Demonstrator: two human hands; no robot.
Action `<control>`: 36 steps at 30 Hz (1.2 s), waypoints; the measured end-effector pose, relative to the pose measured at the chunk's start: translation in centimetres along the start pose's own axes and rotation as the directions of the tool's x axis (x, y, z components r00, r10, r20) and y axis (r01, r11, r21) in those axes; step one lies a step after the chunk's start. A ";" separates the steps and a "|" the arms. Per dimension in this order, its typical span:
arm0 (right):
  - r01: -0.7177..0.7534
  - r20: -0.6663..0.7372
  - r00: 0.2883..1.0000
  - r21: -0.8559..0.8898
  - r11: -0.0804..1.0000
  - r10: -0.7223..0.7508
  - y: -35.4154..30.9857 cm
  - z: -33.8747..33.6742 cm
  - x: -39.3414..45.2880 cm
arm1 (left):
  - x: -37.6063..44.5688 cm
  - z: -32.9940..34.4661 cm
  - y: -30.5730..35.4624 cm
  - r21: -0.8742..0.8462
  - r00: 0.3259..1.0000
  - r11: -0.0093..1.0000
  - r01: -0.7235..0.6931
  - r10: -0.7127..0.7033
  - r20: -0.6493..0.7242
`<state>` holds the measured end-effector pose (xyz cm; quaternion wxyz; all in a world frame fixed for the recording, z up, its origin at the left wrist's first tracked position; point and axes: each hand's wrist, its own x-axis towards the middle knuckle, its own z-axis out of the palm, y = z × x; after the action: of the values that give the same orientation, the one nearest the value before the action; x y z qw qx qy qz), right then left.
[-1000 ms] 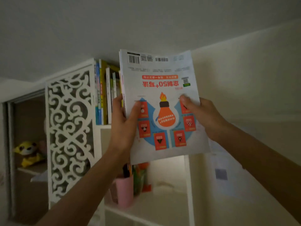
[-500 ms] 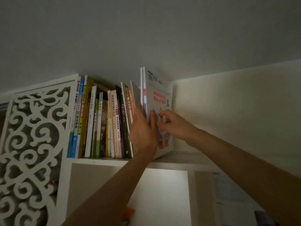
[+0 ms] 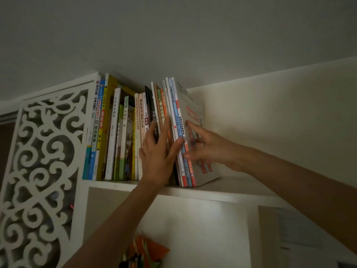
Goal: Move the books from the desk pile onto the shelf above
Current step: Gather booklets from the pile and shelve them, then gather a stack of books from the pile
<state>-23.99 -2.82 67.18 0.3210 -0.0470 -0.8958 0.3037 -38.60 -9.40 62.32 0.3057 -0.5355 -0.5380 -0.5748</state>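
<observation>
A row of upright books (image 3: 123,136) fills the left part of the white top shelf (image 3: 222,192). At its right end stand a few thin white books with an orange-printed cover (image 3: 195,113), resting on the shelf and leaning slightly left. My left hand (image 3: 158,151) lies flat with fingers spread against the spines of the row. My right hand (image 3: 204,146) presses its fingertips on the orange cover from the right. Neither hand wraps around a book. The desk pile is out of view.
A white carved lattice panel (image 3: 42,161) closes the shelf's left side. The ceiling sits just above the book tops. A lower compartment holds orange and green items (image 3: 146,252). The shelf board runs on to the right of the books, against the wall (image 3: 280,122).
The thin books went from held in front of me to standing on the shelf at the row's right end. Both hands shifted from gripping them to pressing on spines and cover.
</observation>
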 end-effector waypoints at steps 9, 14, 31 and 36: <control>0.044 -0.048 0.998 -0.028 0.999 -0.046 0.0 0.7 -1.8 | -0.9 0.2 0.7 0.006 0.999 0.999 0.037 -0.037 -0.009; -0.023 -0.339 0.941 -0.116 0.993 -0.018 0.0 -0.4 -6.1 | -4.5 -0.9 2.1 -0.158 0.996 0.985 -0.074 0.067 -0.050; -0.736 -0.473 0.622 -0.082 0.672 0.624 14.1 7.6 -51.1 | -42.3 12.5 14.4 -0.368 0.404 0.849 0.380 0.206 0.891; -0.916 -0.385 0.388 -0.060 0.397 0.838 17.4 8.3 -66.6 | -54.4 17.7 20.4 -0.219 0.127 0.851 0.478 0.180 0.976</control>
<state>21.68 -11.59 15.69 0.2285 -0.6037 -0.7045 0.2951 -1.54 -9.63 14.23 -0.3305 -0.7738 -0.4913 -0.2249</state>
